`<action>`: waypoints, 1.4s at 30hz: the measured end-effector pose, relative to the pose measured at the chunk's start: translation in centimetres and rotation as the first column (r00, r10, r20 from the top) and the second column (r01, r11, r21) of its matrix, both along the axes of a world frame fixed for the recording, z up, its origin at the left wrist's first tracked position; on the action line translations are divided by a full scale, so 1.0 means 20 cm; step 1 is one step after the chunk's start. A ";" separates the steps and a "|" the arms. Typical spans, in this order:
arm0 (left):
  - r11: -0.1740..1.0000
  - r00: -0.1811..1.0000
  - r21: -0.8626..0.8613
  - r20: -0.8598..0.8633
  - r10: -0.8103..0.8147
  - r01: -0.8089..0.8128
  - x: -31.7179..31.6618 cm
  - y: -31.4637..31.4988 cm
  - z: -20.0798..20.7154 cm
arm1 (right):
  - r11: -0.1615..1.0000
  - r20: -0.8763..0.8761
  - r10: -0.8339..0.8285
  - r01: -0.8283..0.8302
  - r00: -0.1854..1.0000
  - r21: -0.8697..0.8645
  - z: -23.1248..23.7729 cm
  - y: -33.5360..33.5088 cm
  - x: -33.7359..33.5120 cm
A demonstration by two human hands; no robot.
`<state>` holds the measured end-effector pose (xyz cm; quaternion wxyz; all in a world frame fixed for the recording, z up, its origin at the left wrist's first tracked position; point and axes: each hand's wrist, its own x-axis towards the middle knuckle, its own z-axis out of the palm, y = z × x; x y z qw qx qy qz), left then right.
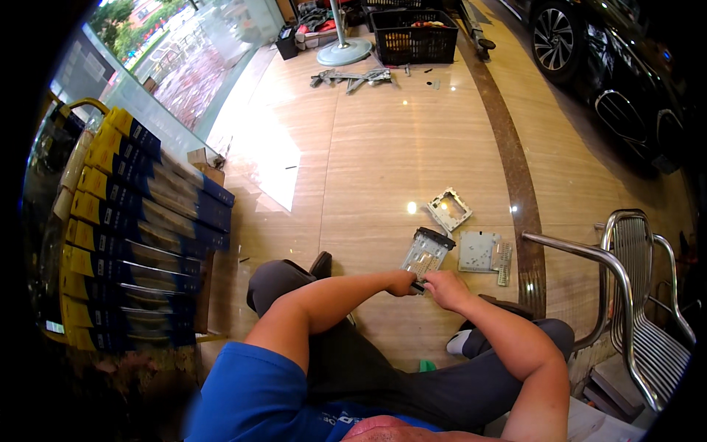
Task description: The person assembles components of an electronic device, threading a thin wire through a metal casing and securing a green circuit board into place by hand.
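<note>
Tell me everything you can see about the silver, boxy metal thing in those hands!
The silver, boxy, metal-looking unit has a long black strip across its far end and a pale, speckled-looking top, with details too small to make out. It slants, far end pointing away and rightward, over the shiny beige tiled floor. The person's bare left hand and bare right hand hold its near end; whether it touches the floor, I cannot tell.

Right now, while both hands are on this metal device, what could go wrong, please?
The metal device might slip from the left hand and right hand and strike the shiny floor. The flat metal plate and perforated strip lie loose nearby, so a careless arm or foot could knock them.
</note>
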<state>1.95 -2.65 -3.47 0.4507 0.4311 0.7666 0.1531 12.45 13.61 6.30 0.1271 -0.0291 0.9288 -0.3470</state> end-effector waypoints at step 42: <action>0.999 0.997 -0.002 -0.057 -0.044 0.044 0.00 0.05 0.01 | 0.985 -0.117 0.098 -0.113 0.988 -0.130 -0.05 0.00 0.04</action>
